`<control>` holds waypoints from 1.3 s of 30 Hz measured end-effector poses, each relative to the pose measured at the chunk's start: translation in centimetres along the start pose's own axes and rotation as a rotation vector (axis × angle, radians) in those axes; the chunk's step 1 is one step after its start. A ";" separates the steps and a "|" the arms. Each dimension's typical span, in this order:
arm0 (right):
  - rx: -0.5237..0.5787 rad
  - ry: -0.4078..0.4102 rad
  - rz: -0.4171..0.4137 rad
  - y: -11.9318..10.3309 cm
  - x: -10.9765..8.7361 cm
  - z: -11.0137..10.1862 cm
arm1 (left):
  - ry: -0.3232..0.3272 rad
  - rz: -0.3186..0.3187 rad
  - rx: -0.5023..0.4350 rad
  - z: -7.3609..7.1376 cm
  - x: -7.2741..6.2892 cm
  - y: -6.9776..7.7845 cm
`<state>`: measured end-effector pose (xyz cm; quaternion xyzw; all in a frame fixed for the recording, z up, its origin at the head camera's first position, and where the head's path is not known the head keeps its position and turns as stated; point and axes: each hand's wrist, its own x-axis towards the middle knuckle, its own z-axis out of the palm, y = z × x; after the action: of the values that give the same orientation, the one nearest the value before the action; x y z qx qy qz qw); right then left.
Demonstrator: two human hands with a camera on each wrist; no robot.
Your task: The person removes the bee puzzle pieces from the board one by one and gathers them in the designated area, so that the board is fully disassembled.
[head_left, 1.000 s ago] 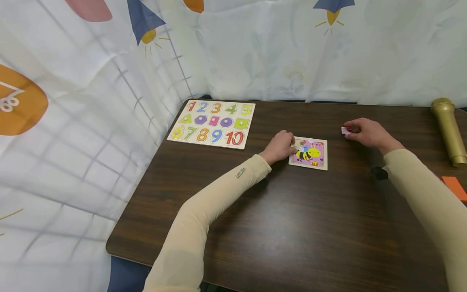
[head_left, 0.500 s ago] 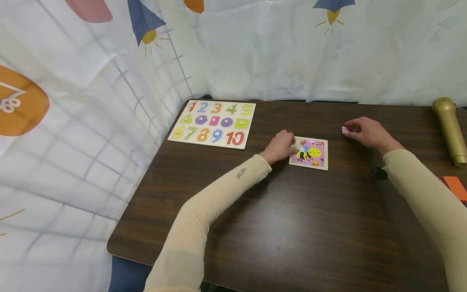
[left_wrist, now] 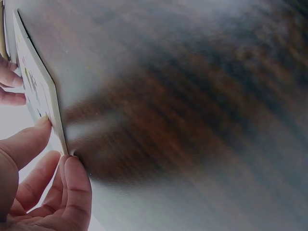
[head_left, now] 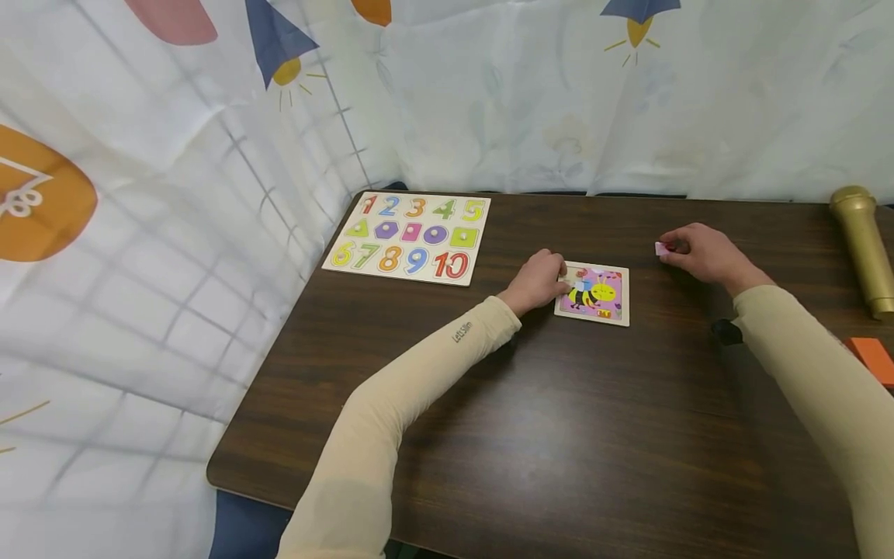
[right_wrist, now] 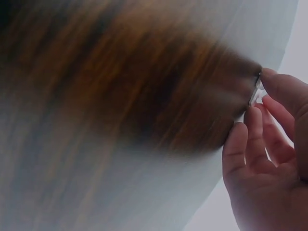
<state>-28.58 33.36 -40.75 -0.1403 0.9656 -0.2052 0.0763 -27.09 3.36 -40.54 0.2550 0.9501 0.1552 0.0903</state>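
Note:
A small square wooden bee jigsaw puzzle (head_left: 597, 293) lies on the dark table, its yellow bee set on a pink ground. My left hand (head_left: 538, 279) grips its left edge; in the left wrist view the thumb (left_wrist: 36, 139) is on the top face and the other fingers are at the rim. To the right and a little farther back, my right hand (head_left: 712, 255) pinches a small pink puzzle piece (head_left: 660, 248). From the right wrist the piece (right_wrist: 255, 92) appears edge-on between thumb and fingers, low at the tabletop, its picture hidden.
A number and shape peg puzzle board (head_left: 407, 237) lies at the table's back left. On the right are a gold microphone-shaped object (head_left: 862, 252) and an orange block (head_left: 871, 359), partly behind the right sleeve. Patterned white curtains (head_left: 489, 101) hang along the back and left.

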 end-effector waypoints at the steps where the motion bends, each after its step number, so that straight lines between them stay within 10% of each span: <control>1: 0.002 -0.002 0.001 0.0 0.0 0.0 | 0.002 -0.002 0.001 0.0 0.0 0.0; 11: -0.013 -0.006 0.022 -1.2 0.0 -0.2 | 0.003 -0.011 -0.005 0.0 0.0 0.1; 25: 0.102 -0.040 -0.107 -8.7 0.1 2.6 | 0.001 -0.013 -0.002 -0.1 0.1 0.0; 39: 0.114 -0.054 -0.143 -9.9 1.3 4.4 | 0.006 -0.003 0.001 0.1 0.4 0.2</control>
<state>-26.49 22.60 -40.71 -0.2096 0.9375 -0.2611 0.0954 -27.31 3.72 -40.60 0.2532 0.9509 0.1552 0.0877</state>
